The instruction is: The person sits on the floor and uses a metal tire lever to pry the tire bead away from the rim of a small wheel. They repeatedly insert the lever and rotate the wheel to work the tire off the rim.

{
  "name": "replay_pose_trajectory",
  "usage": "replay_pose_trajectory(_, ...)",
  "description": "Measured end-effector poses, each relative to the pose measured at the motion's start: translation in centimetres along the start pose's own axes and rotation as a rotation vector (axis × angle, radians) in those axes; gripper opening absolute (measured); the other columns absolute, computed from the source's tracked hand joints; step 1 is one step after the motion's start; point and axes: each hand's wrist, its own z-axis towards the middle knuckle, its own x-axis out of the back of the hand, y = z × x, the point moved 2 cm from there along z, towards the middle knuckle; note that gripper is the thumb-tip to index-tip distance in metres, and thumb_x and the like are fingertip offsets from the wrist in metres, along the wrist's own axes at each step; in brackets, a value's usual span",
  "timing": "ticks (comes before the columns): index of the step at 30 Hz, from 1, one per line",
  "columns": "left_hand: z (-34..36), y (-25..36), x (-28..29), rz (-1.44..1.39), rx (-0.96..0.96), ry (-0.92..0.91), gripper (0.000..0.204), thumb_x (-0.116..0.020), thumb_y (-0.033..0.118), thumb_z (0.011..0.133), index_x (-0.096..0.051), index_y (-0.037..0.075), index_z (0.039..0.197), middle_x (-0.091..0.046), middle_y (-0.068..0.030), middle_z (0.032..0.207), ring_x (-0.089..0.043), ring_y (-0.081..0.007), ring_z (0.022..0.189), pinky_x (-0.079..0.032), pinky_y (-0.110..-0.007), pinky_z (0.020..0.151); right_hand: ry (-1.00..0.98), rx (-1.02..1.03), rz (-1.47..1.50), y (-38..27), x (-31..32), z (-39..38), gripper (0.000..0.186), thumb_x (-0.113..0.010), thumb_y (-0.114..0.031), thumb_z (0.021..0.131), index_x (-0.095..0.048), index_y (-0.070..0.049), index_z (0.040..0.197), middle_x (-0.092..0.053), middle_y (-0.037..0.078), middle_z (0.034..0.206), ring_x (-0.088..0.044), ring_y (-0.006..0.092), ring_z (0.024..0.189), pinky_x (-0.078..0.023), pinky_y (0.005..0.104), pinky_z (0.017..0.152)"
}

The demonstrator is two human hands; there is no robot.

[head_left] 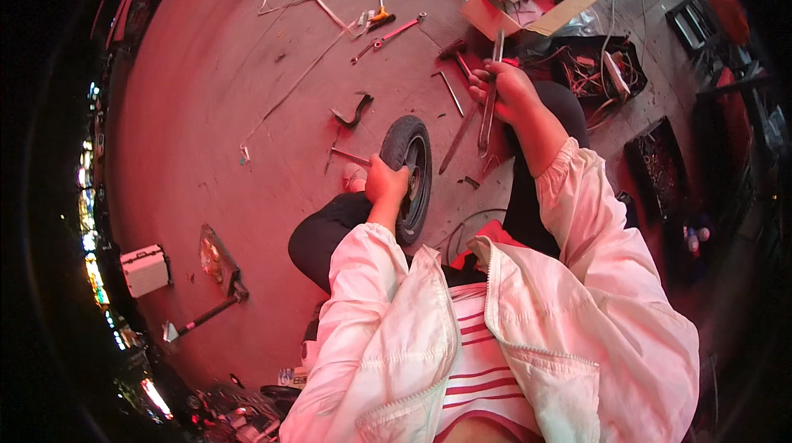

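Left hand closed on top edge of small black wheel, wheel standing upright on floor at frame centre, between person's knees. Right hand clenched around long metal tyre levers, upper centre-right, levers hanging down toward wheel, not touching it. Open cardboard box just above right hand. Wrenches scattered on floor, upper centre. Small white case at lower left.
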Motion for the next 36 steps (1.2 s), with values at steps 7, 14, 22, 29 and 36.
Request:
replay_pose_trajectory(7, 3.2, -3.1, 0.0, -0.171, -0.186, 0.138, 0.079, -0.081, 0.037, 0.065, -0.051, 0.004, 0.13, -0.066, -0.0225, 0.114, -0.064, -0.0386, 0.104, -0.05, -0.047, 0.09, -0.058, -0.004, -0.078, -0.9, -0.5, -1.5, 0.011, -0.04, -0.016, 0.101, -0.044, -0.01, 0.109, -0.063, 0.013, 0.09, -0.058, 0.0204, 0.067, -0.049, 0.0335, 0.054)
replay_pose_trajectory(14, -1.5, -5.3, 0.5, -0.56, -0.405, 0.219, 0.071, -0.083, 0.018, 0.068, -0.048, -0.002, 0.127, -0.063, -0.0219, 0.117, -0.062, -0.0318, 0.108, -0.047, -0.04, 0.095, -0.029, 0.011, 0.005, -1.0, 0.1, -1.7, 0.013, -0.041, -0.014, 0.099, -0.047, -0.008, 0.109, -0.064, 0.012, 0.09, -0.057, 0.0188, 0.067, -0.047, 0.0317, 0.054)
replay_pose_trajectory(22, 0.7, -11.8, -4.8, -0.408, -0.424, 0.171, 0.085, -0.079, 0.018, 0.074, -0.034, -0.003, 0.143, -0.048, -0.0276, 0.138, -0.046, -0.0377, 0.13, -0.037, -0.041, 0.109, -0.211, 0.002, -0.369, -0.2, -0.1, -3.5, 0.014, -0.042, -0.015, 0.1, -0.05, -0.013, 0.11, -0.059, 0.003, 0.084, -0.043, 0.0068, 0.055, -0.035, 0.0218, 0.044)
replay_pose_trajectory(29, 1.5, -13.0, -4.8, -0.479, -0.262, 0.108, 0.091, -0.082, 0.016, 0.069, -0.035, 0.009, 0.146, -0.053, -0.0214, 0.136, -0.054, -0.0354, 0.122, -0.043, -0.041, 0.102, -0.306, 0.086, -0.62, 1.5, 1.2, -3.7, 0.05, -0.049, -0.01, 0.095, -0.045, -0.015, 0.145, -0.062, 0.001, 0.084, -0.047, 0.0059, 0.057, -0.037, 0.0218, 0.046)
replay_pose_trajectory(36, -1.5, -8.7, -2.6, -0.429, -0.269, 0.125, 0.084, -0.08, 0.028, 0.068, -0.043, 0.008, 0.141, -0.059, -0.0208, 0.128, -0.058, -0.0357, 0.117, -0.047, -0.042, 0.097, -0.428, 0.131, -0.848, 2.2, 2.0, -5.0, 0.053, -0.055, -0.014, 0.094, -0.045, -0.014, 0.147, -0.064, -0.001, 0.089, -0.046, 0.006, 0.06, -0.04, 0.0226, 0.05)
